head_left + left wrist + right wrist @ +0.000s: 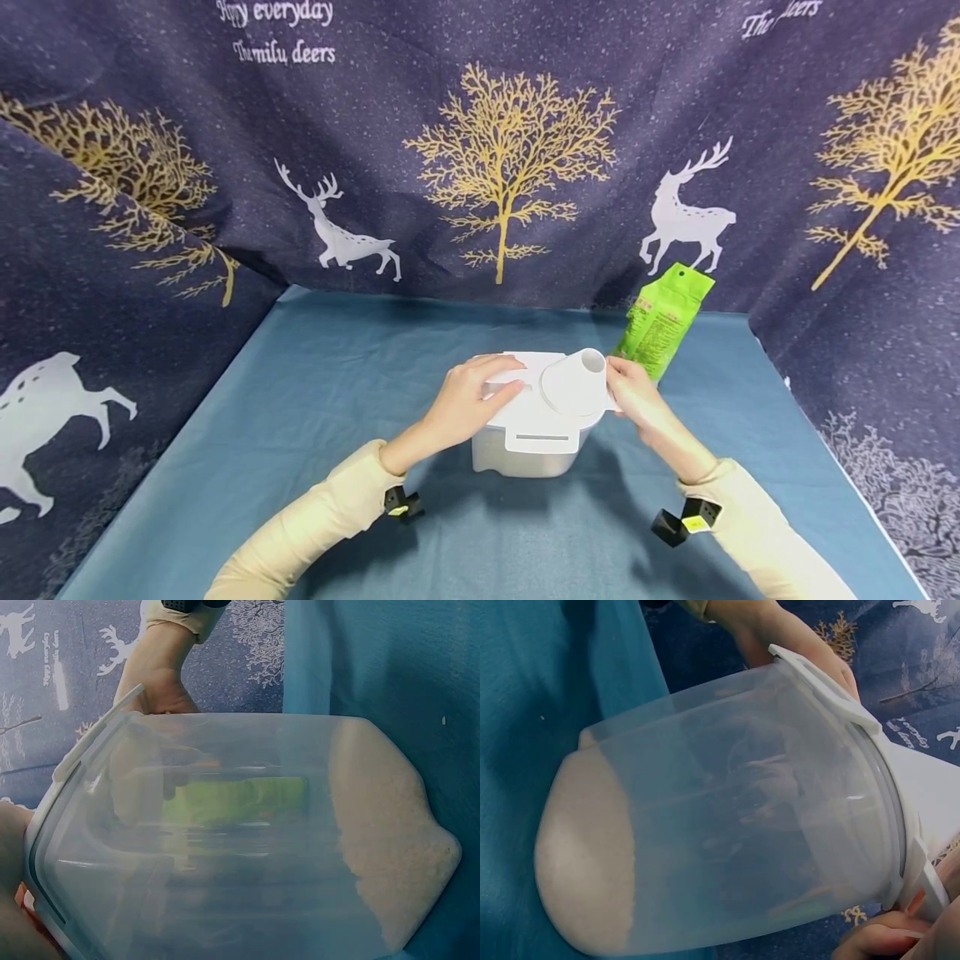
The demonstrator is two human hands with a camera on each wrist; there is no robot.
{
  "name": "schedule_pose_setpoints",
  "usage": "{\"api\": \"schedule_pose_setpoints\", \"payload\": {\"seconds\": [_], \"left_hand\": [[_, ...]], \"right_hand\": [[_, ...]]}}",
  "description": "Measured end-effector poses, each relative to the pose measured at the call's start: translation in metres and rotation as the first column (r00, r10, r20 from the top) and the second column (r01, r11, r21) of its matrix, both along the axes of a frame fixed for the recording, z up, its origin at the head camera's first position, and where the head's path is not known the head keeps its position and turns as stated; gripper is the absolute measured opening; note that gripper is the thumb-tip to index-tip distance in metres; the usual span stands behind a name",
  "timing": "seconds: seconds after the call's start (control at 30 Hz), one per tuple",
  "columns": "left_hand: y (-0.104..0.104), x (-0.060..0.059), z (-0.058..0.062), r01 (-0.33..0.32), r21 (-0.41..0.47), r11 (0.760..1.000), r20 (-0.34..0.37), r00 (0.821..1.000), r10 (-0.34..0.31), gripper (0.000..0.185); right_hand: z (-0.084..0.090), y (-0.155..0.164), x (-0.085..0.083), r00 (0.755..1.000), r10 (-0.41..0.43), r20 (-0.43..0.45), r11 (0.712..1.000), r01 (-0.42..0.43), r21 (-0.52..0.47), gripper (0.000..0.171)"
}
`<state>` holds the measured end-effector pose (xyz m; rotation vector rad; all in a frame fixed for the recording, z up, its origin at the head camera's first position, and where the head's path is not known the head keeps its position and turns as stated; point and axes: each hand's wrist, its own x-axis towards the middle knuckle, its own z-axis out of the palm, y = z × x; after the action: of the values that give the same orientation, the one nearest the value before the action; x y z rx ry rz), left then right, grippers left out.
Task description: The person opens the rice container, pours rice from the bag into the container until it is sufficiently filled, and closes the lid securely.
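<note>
The left hand (468, 396) lies with straight fingers on the lid (536, 400) of the tub (525, 454), mid-table, a layer of white grains (390, 840) at its bottom. The right hand (637, 396) touches the lid's far side beside the funnel (577, 382); its grip I cannot tell. A green pouch (663, 321) stands behind. This looks like seating the lid; next calls for even pressure.

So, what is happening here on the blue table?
A person has both hands on a clear plastic container with a white lid that bears a cone-shaped spout. The left hand lies flat on the lid's left side, and the right hand holds its right edge. White grains fill only the bottom of the container. A green pouch stands behind it on the blue cloth.
</note>
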<state>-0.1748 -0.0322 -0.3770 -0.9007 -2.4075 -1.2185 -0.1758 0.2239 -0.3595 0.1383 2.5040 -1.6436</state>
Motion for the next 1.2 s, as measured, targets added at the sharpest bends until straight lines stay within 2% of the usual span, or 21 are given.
{"api": "schedule_pose_setpoints", "payload": {"seconds": [0.17,0.5,0.63,0.7,0.83,0.93,1.2], "left_hand": [[0.001,0.0,0.001,-0.005,0.005,1.0,0.005,1.0,0.005,0.025],[0.001,0.0,0.003,-0.011,0.031,0.999,0.033,0.999,0.01,0.025],[0.001,0.0,0.004,-0.01,0.032,0.999,0.042,0.999,0.009,0.025],[0.001,0.001,0.004,-0.011,0.032,0.999,0.04,0.999,0.01,0.025],[0.001,0.002,0.005,-0.011,0.032,0.999,0.039,0.999,0.01,0.025],[0.002,0.002,0.005,-0.008,0.033,0.999,0.033,0.999,0.007,0.025],[0.002,0.002,0.006,-0.005,0.047,0.999,0.03,1.0,0.004,0.025]], "right_hand": [[-0.002,0.001,-0.002,1.0,0.008,0.018,1.0,-0.008,-0.026,0.033],[-0.008,0.0,-0.002,1.0,-0.007,-0.03,0.992,0.003,-0.123,0.026],[-0.01,0.0,0.0,1.0,0.006,-0.005,0.987,-0.007,-0.163,0.039],[-0.011,-0.001,0.001,1.0,0.025,0.003,0.976,-0.024,-0.217,0.04],[-0.014,-0.001,0.002,0.998,0.062,0.0,0.931,-0.058,-0.36,0.029],[-0.015,-0.001,0.002,0.997,0.072,0.01,0.902,-0.061,-0.427,0.035],[-0.015,0.0,-0.001,0.995,0.066,0.075,0.894,-0.026,-0.448,0.038]]}}
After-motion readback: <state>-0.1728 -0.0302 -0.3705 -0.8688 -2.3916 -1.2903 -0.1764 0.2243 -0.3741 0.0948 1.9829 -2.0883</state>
